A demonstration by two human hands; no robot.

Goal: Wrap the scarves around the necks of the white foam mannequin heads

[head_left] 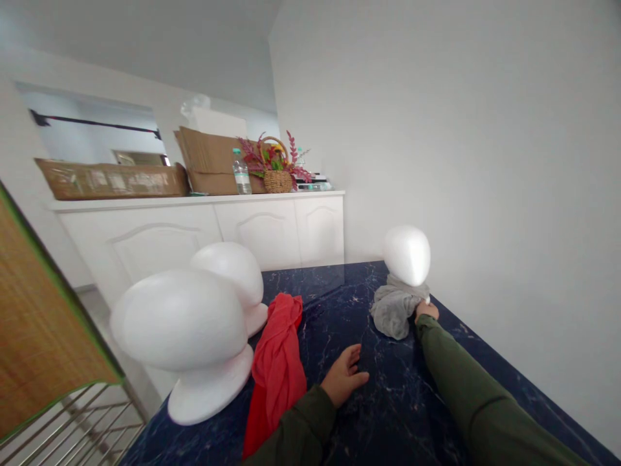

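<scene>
White mannequin heads number three: one (407,252) by the tabletop's (349,304) far right corner, two (182,320) along its left edge, beside one red scarf (281,349), cut off below. One gray scarf (392,312), soft and rumpled, bunches at the right head's neck, hiding its base. The left hand (343,378) is loosely spread; the right hand (427,312) touches gray cloth, its grip unclear.

White panelled cabinets (262,234) and a flower basket (278,182) suggest a home.
</scene>
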